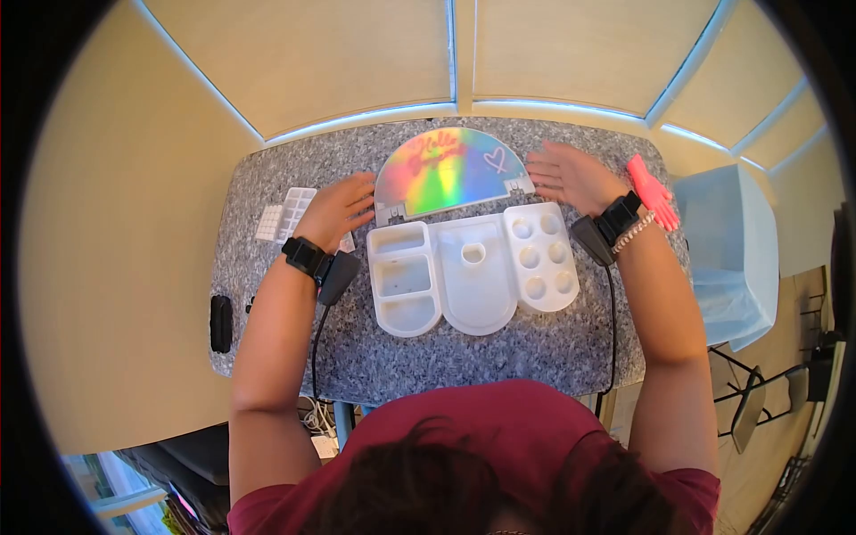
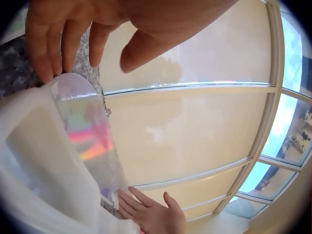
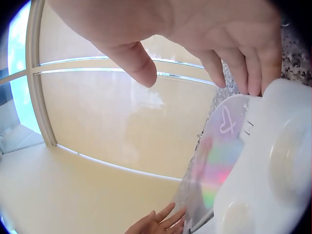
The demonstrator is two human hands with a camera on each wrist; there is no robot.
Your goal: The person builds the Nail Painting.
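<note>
A half-round rainbow-sheen plate [image 1: 452,171] lies on the speckled table, with pink lettering that begins "Hello" and a white heart outline at its right. My left hand [image 1: 341,212] is by its left end, fingers extended with fingertips right at the edge. At the opposite end, my right hand [image 1: 575,176] has its fingers loosely straight beside the rim. Directly below the plate sits a white moulded tray [image 1: 435,276] in three joined sections: rectangular wells on the left, a long rounded middle, and several round wells on the right. Both wrist views show the thumbs held apart from the fingers.
White gridded trays [image 1: 298,209] lie partly behind my left hand. A pink glove [image 1: 653,192] rests at the table's right side, near a blue-covered stand [image 1: 727,259]. A black case [image 1: 221,324] is at the left edge. Cables hang from both wrist cameras. Pale panels rise behind the table.
</note>
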